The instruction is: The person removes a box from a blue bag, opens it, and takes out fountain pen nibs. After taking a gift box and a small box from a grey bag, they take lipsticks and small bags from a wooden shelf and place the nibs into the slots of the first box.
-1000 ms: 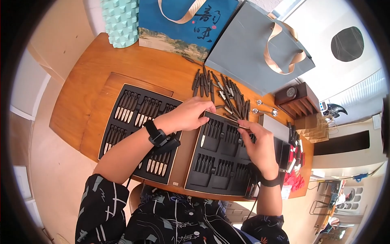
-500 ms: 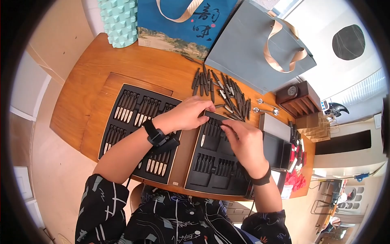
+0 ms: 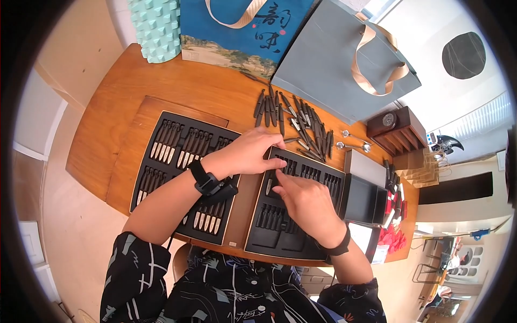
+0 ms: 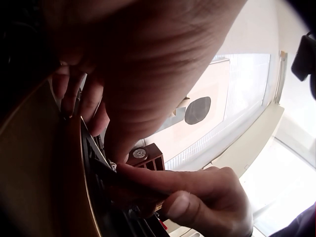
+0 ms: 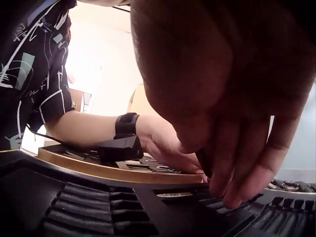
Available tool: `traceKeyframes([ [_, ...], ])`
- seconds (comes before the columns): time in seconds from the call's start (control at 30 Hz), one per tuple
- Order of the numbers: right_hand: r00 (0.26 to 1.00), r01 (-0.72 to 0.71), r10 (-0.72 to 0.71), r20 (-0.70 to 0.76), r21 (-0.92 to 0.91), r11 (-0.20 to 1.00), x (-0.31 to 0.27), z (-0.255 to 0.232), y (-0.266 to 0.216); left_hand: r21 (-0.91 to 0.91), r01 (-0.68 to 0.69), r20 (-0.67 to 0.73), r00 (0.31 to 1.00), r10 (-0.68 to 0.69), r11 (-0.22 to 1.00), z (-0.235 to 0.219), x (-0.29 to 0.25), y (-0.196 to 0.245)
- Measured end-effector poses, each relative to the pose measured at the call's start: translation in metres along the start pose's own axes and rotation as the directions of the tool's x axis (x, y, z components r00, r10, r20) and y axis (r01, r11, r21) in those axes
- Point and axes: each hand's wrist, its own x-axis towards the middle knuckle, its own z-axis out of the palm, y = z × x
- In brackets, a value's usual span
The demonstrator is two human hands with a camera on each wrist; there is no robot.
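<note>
My left hand (image 3: 245, 152) grips the back left corner of the right black tray (image 3: 259, 243), thumb over the inner side and fingers at the rim. The right hand (image 3: 314, 209) is above that tray's left compartments, close to the left thumb. Between its thumb and fingers it pinches a slim dark piece (image 4: 140, 185), mostly hidden by the fingers in the head view. One piece with a pale face (image 3: 269, 187) lies in the back left compartment. In the right wrist view the right fingers (image 5: 237, 190) point down at the slots.
To the left is another black tray (image 3: 180, 176) holding pale-faced pieces. Loose dark pieces (image 3: 318, 133) are piled behind the right tray. Farther back stand a blue bag (image 3: 231, 40) and a grey bag (image 3: 334, 67). An open black box (image 3: 362, 199) sits right.
The right hand has moved left and nearer the body, from the pile side of the right tray to its left compartments, holding the slim piece. My left hand keeps its place at the corner.
</note>
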Motion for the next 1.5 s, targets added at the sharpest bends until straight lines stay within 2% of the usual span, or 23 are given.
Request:
traceKeyframes([
  [0.07,1.000,-0.002,0.002,-0.024,-0.030,1.000,-0.001,0.002,-0.005,0.003,-0.001,0.003,1.000,0.001,1.000,0.002,-0.001,-0.002],
  [0.1,1.000,-0.002,0.002,-0.024,-0.029,1.000,-0.002,0.005,-0.008,-0.005,-0.038,-0.041,0.998,0.038,0.999,0.005,0.000,-0.005],
  [0.13,0.996,0.003,-0.008,-0.085,-0.056,0.998,-0.003,0.007,-0.010,-0.013,-0.076,-0.085,0.994,0.074,0.997,0.007,0.000,-0.007],
  [0.17,0.989,0.007,-0.019,-0.145,-0.084,0.996,-0.003,0.010,-0.012,-0.012,-0.075,-0.084,0.994,0.074,0.997,0.008,-0.001,-0.009],
  [0.3,0.985,0.008,-0.023,-0.170,-0.093,0.996,-0.008,0.018,-0.015,0.002,-0.049,-0.067,0.997,0.049,0.999,0.006,-0.001,-0.006],
  [0.47,0.993,0.055,-0.074,-0.095,-0.190,0.980,-0.013,0.023,-0.012,-0.009,-0.068,-0.078,0.995,0.067,0.998,0.009,0.000,-0.010],
  [0.77,0.993,0.080,-0.094,-0.070,-0.177,0.981,-0.016,0.024,-0.008,0.006,-0.049,-0.089,0.995,0.050,0.999,0.011,0.000,-0.008],
  [1.0,0.994,0.081,-0.094,-0.056,-0.199,0.977,-0.018,0.025,-0.010,0.000,-0.028,-0.103,0.994,0.028,1.000,0.011,0.000,-0.004],
  [1.17,0.999,0.020,-0.025,-0.032,-0.170,0.985,-0.020,0.023,-0.016,-0.038,-0.002,-0.092,0.996,-0.001,0.999,0.010,0.001,-0.003],
  [1.5,0.999,0.034,-0.035,0.001,-0.230,0.972,-0.024,0.025,-0.020,-0.039,0.003,-0.118,0.993,-0.007,0.999,0.008,0.001,0.005],
])
